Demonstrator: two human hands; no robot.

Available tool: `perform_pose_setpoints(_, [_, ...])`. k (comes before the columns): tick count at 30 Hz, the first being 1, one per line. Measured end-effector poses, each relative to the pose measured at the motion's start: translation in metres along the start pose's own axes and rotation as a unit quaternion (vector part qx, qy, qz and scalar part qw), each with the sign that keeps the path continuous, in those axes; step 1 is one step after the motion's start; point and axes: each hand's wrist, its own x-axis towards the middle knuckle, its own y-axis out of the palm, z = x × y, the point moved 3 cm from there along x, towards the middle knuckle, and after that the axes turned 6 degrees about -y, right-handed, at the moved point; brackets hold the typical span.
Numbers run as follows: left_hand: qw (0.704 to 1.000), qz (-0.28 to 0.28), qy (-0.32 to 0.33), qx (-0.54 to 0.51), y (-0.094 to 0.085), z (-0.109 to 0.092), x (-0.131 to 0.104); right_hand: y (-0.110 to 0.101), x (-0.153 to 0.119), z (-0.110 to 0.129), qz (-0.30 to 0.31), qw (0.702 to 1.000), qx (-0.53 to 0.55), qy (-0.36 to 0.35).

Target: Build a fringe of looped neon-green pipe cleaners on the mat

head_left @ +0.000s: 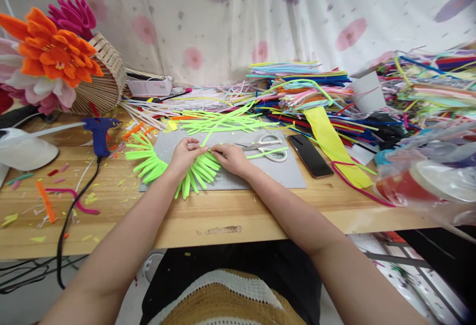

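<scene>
My left hand (185, 154) is closed in a pinch at the inner edge of a fan of looped neon-green pipe cleaners (199, 172). Close beside it, my right hand (231, 158) pinches the same green strand near its end, fingertips almost meeting the left ones. One green stem sticks up from between the hands, and another runs out to the right past my right hand. The fan spreads left and toward me over a grey mat (256, 178). Scissors with white handles (270, 147) lie just right of my right hand. The exact join under my fingertips is hidden.
Loose green pipe cleaners (223, 120) lie behind the hands, with bundles in many colours (308, 89) farther back. A phone (310, 155) rests on the right. At left are a blue glue gun (99, 134) with a black cord, scattered scraps and an orange flower (59, 52).
</scene>
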Motion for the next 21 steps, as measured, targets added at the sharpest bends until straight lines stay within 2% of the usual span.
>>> perform_pose_setpoints(7, [0.993, -0.068, 0.081, -0.054, -0.01, -0.004, 0.005, -0.007, 0.0, -0.008, -0.001, 0.998, 0.025, 0.053])
perform_pose_setpoints(13, [0.992, -0.052, 0.086, -0.076, -0.009, -0.005, 0.005, -0.007, 0.001, -0.013, 0.007, 0.994, 0.069, 0.081])
perform_pose_setpoints(21, [0.99, -0.064, 0.104, -0.074, -0.011, -0.001, 0.009, -0.009, 0.001, -0.012, -0.002, 0.994, 0.069, 0.089])
